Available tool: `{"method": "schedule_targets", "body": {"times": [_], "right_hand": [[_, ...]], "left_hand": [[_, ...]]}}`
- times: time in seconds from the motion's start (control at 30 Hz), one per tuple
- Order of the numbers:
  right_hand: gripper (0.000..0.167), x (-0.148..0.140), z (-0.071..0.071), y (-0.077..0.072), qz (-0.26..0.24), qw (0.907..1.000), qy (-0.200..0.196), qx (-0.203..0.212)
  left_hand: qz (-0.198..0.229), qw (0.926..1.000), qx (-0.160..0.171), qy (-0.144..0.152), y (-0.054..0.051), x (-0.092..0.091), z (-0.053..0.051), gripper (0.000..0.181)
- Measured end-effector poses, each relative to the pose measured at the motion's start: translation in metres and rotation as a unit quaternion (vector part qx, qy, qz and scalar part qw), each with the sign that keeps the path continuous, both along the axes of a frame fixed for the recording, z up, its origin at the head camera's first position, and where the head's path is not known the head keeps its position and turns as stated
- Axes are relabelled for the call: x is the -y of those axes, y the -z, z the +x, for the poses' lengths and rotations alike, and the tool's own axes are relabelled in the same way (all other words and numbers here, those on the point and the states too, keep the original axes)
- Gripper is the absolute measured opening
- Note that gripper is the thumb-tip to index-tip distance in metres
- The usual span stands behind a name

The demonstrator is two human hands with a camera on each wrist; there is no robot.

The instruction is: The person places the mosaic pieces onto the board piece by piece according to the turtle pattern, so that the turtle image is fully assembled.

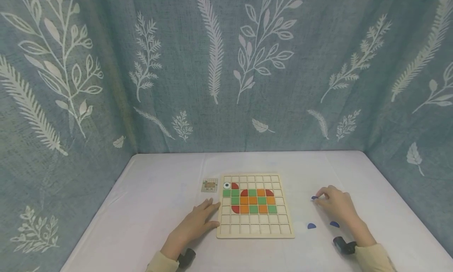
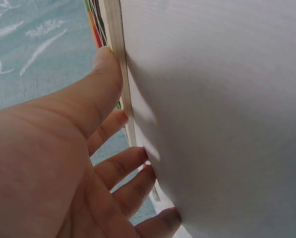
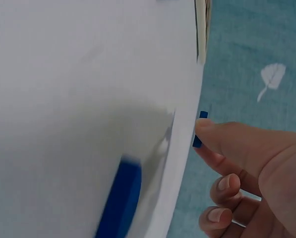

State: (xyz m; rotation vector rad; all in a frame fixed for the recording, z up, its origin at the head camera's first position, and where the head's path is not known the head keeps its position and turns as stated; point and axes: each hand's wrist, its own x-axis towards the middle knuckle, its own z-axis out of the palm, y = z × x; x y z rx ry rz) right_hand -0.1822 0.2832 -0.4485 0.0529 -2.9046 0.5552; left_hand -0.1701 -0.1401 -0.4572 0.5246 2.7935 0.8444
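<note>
A square wooden grid board (image 1: 255, 229) lies on the table, with red, green and orange tiles and one round eye piece (image 1: 227, 185) set in its cells. My left hand (image 1: 195, 224) rests at the board's left edge, thumb and fingers extended; in the left wrist view the thumb (image 2: 106, 64) touches the board's side. To the right of the board, my right hand (image 1: 336, 204) pinches a blue half-round tile (image 3: 197, 144) between thumb and index finger, held just off the table. Two more blue half-round tiles (image 1: 311, 226) lie on the table nearer the front.
A small pattern card (image 1: 209, 185) lies at the board's upper left. Dark wrist cameras (image 1: 343, 245) sit on both wrists. The white table (image 1: 170, 166) is bordered behind and on both sides by a blue-green leaf-patterned curtain (image 1: 198, 67).
</note>
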Motion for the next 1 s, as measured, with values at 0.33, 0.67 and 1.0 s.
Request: {"method": "schedule_targets", "body": {"times": [0.33, 0.67, 1.0], "right_hand": [[0.016, 0.027, -0.006, 0.003, -0.001, 0.9999, -0.013, 0.004], [0.010, 0.052, -0.011, 0.005, -0.015, 0.9997, -0.018, 0.003], [0.012, 0.069, -0.014, 0.007, 0.000, 0.9989, -0.044, -0.017]], "left_hand": [[0.001, 1.0000, -0.006, 0.003, 0.003, 0.001, -0.001, 0.062], [0.000, 1.0000, -0.005, -0.004, 0.000, 0.001, 0.000, 0.062], [0.004, 1.0000, -0.008, 0.001, -0.001, 0.001, 0.000, 0.062]]}}
